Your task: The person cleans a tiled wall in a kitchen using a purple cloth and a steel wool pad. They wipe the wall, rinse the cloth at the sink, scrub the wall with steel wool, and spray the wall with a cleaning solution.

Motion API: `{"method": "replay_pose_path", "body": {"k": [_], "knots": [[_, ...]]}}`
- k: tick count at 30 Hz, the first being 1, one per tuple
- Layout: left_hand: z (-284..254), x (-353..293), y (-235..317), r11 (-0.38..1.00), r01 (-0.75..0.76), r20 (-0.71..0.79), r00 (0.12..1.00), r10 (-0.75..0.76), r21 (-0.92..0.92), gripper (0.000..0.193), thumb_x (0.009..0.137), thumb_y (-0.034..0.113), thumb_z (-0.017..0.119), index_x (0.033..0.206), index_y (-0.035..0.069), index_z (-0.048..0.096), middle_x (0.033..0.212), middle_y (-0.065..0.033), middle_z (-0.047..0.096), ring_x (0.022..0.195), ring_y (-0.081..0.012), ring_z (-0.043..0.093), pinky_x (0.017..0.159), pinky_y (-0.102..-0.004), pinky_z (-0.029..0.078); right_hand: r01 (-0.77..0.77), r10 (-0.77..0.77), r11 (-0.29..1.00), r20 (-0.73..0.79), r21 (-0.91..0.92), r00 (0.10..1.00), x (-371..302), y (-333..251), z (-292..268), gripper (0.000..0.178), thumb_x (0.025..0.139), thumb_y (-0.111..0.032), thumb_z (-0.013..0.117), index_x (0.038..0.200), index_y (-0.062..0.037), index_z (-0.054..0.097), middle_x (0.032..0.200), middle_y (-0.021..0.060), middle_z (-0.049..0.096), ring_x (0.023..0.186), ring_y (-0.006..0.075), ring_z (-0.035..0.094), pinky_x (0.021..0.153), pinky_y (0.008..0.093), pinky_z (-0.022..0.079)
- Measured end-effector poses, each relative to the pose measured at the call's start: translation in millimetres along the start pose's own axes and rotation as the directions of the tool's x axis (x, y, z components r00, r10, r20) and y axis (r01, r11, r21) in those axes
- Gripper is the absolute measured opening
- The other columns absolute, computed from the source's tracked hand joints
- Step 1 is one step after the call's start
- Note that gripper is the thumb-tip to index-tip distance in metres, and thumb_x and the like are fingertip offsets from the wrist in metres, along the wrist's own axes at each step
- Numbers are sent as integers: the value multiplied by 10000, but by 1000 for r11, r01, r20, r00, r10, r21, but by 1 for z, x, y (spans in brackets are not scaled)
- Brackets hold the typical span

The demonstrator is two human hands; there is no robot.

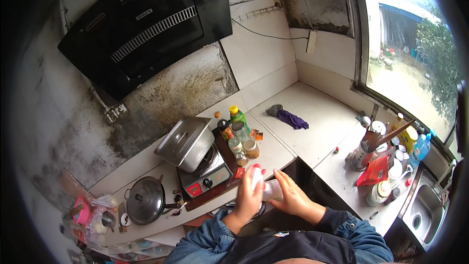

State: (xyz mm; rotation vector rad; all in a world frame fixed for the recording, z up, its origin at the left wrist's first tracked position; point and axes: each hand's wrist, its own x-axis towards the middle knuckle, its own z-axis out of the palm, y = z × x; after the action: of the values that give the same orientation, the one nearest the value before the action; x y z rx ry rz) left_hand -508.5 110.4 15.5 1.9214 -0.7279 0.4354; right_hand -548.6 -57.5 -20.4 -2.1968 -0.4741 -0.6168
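In front of my body, both hands are raised close together. My left hand (248, 199) is closed round a small white-and-red container (257, 176), whose red part shows by the thumb and fingertips. A pale, whitish cylindrical container (273, 190) sits between the two hands, against the palm of my right hand (294, 195). The right fingers are long and together along its side, pointing up and left. Whether the two pale pieces belong to one thing is hidden by the fingers.
A lidded steel pan (188, 142) stands on the gas stove (205, 178), beside several bottles (235, 142). A dark lidded wok (145, 200) lies left. Purple cloth (293, 118) rests on the back counter. Right are a utensil holder (360, 159), jars (379, 192) and a sink (424, 208).
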Motion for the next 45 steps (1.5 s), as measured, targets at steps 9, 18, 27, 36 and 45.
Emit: {"method": "replay_pose_path", "body": {"k": [9,18,27,36,45], "knots": [[55,83,-47,970,-242,178,954,240,-11,492,943,98,533,1363,-85,354,1230,-261,498,1125,-393,510,977,-439,410,-154,106,983,-363,-104,926,81,74,25,784,742,-150,721,1390,60,334,1050,214,628,914,384,607,820,464,476],[55,173,-98,957,-281,107,952,287,-67,705,903,235,632,1426,-82,279,1305,-288,425,1182,-427,441,1023,-480,361,-266,184,954,-434,-137,882,182,179,-44,578,705,-83,755,1239,-32,541,1128,174,596,1046,339,602,868,395,494],[21,199,-152,997,58,-39,998,-56,49,522,927,102,586,1390,-22,380,1141,-182,574,1018,-264,579,881,-360,474,24,155,871,-321,491,935,408,252,-209,706,779,45,659,1422,-91,403,1278,80,574,939,162,600,792,312,519],[33,203,-157,923,382,-225,904,-364,39,477,914,43,578,1355,-45,421,1087,-167,585,947,-242,588,850,-340,485,15,137,842,-241,539,961,620,345,-264,290,798,-218,735,1033,-57,676,913,50,657,809,161,598,735,321,480],[56,234,-163,897,414,-297,886,-357,158,440,908,43,573,1317,-57,446,1077,-174,596,938,-241,598,840,-342,489,-13,231,855,-359,519,904,704,410,-242,219,760,-218,744,824,-28,654,801,44,660,720,157,599,661,309,464]]}}
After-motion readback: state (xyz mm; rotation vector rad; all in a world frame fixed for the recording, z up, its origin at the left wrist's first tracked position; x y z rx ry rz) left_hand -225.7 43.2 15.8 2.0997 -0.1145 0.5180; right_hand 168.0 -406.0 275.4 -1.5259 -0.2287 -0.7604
